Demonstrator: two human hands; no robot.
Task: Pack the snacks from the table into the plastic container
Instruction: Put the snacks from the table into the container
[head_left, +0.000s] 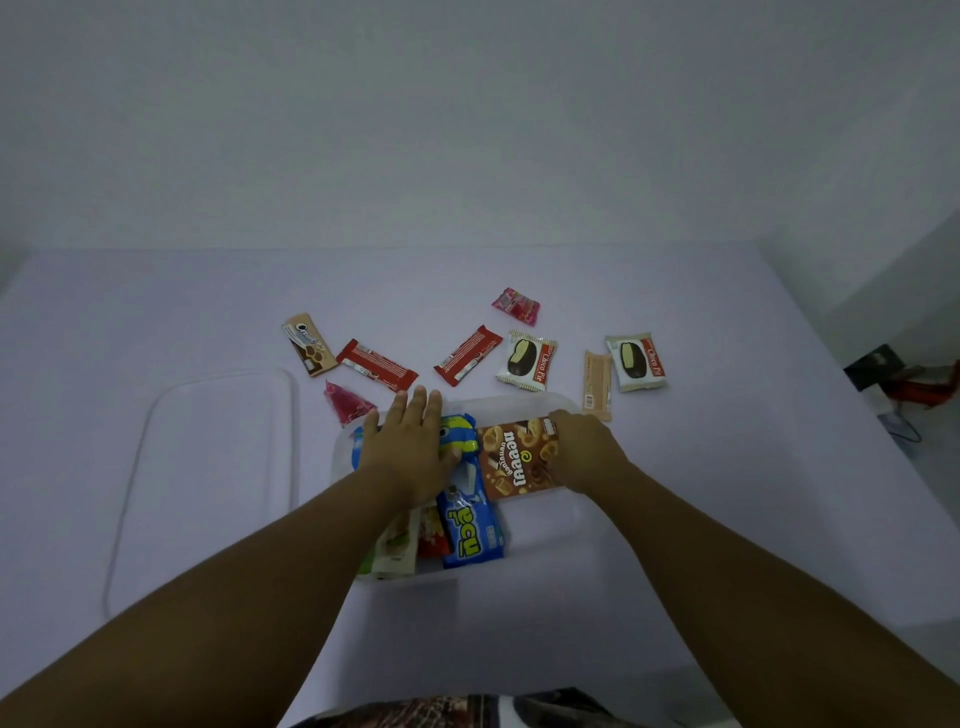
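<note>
1. Two hands work inside the container (566, 525), which sits on the table (156, 312) just in front of the person.
2. Left hand (410, 447) lies flat, fingers straight, pressing on a blue pack (457, 441), probably to flatten it and make room.
3. Right hand (584, 449) grips the right end of the brown box (514, 457), fingers curled over its far edge (likely seating it beside the blue pack).
4. More snacks already lie in the near left part of the container, among them a blue biscuit pack (470, 535).
5. Still outside, beyond the far rim: two red bars (376, 365) (467, 355), two Choco Pies (525, 360) (636, 362), a tan wafer (597, 384), a cookie pack (308, 344) and two pink packets (516, 305) (347, 401).
6. Lid (208, 467) lies to the left, apart.
7. Nothing blocks the reach, though the near pink packet touches the rim.
</note>
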